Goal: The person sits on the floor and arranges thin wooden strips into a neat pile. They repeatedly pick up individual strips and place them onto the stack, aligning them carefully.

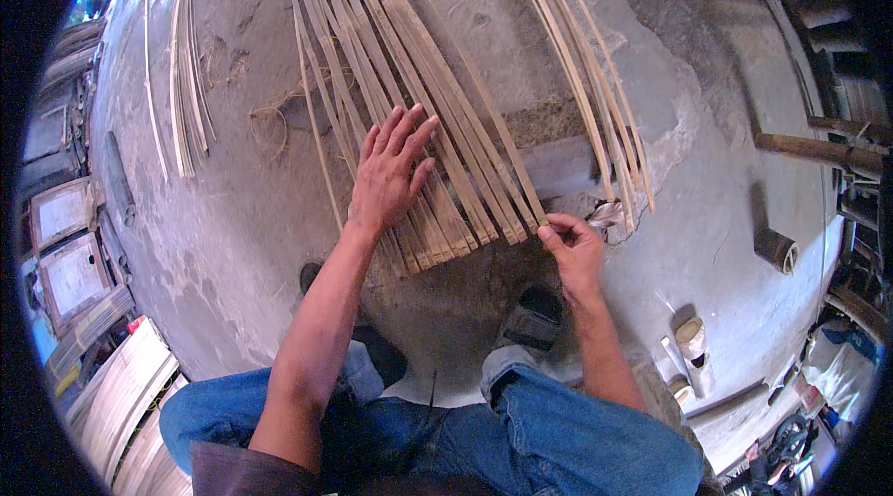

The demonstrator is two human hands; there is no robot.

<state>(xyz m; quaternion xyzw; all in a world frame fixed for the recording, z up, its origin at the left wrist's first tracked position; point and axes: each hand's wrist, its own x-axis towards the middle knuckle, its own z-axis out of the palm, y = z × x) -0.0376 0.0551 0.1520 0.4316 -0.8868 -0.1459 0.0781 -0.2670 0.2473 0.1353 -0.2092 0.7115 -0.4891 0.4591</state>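
Note:
Long, thin bamboo strips (437, 115) lie side by side on the floor in front of me, their near ends roughly lined up. My left hand (393, 166) rests over the left part of this row, palm down with the fingers stretched out. At the row's right edge, my right hand (572, 250) pinches the near end of one bamboo strip (507, 147) between thumb and fingers. That strip slants away to the far side, a little apart from the others at its far part.
A smaller group of strips (595, 96) lies to the right, another bundle (184, 78) to the far left. A cut bamboo piece (775, 251) and a bamboo pole (819, 154) are on the right. A short log (558, 166) lies beneath the strips. Wooden frames (70, 250) stand left.

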